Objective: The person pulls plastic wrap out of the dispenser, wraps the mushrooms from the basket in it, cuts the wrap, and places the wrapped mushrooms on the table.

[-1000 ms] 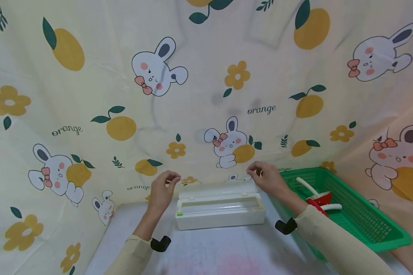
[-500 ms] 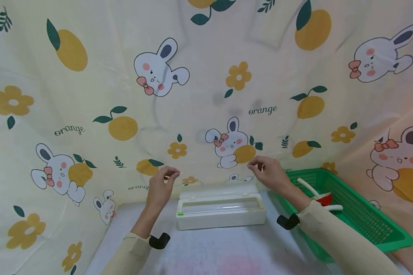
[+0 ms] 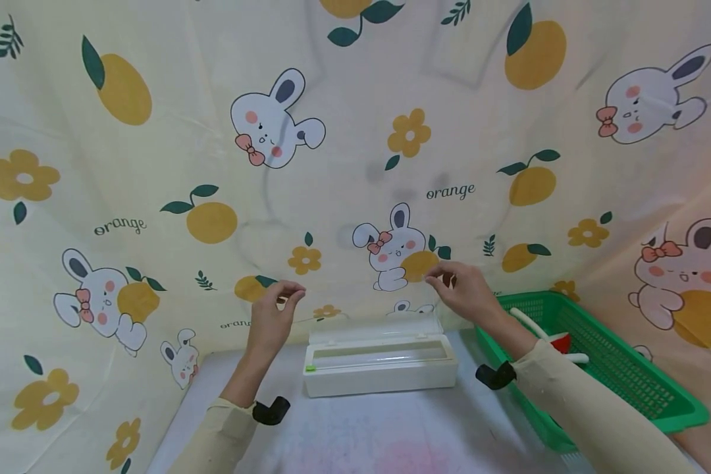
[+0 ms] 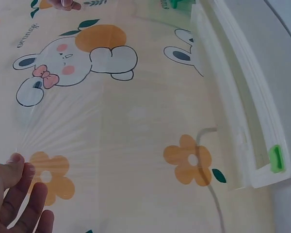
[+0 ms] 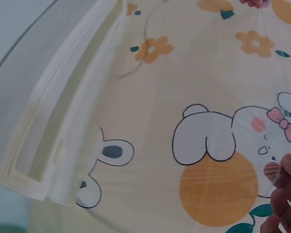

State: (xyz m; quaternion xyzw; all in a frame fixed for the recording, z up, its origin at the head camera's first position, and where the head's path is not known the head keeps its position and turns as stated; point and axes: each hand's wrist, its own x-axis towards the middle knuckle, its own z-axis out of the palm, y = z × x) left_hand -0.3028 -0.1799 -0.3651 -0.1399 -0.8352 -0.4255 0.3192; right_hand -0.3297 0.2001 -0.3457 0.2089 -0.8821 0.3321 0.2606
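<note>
A sheet of clear cling film (image 4: 53, 128) stretches up from a white cling film dispenser (image 3: 379, 382), its creases fanning out from the fingertips in the left wrist view. My left hand (image 3: 269, 322) pinches the film's left corner between thumb and forefinger, above and left of the dispenser. At the other corner my right hand (image 3: 465, 293) pinches the film likewise, above the dispenser's right end. The dispenser's lid (image 3: 379, 331) stands raised at the back, and a small green slider (image 4: 277, 158) sits at its left end. Against the pale backdrop the film hardly shows in the head view.
To the right stands a green plastic basket (image 3: 658, 395) holding red and white items (image 3: 559, 342), partly hidden by the right forearm. A patterned cloth (image 3: 332, 131) with rabbits and oranges hangs behind the white table (image 3: 343, 434). Each wrist carries a black mount (image 3: 271, 411).
Both hands have risen a little, with the left also drifting slightly left, keeping their pinch on the cling film. The dispenser has stayed in place.
</note>
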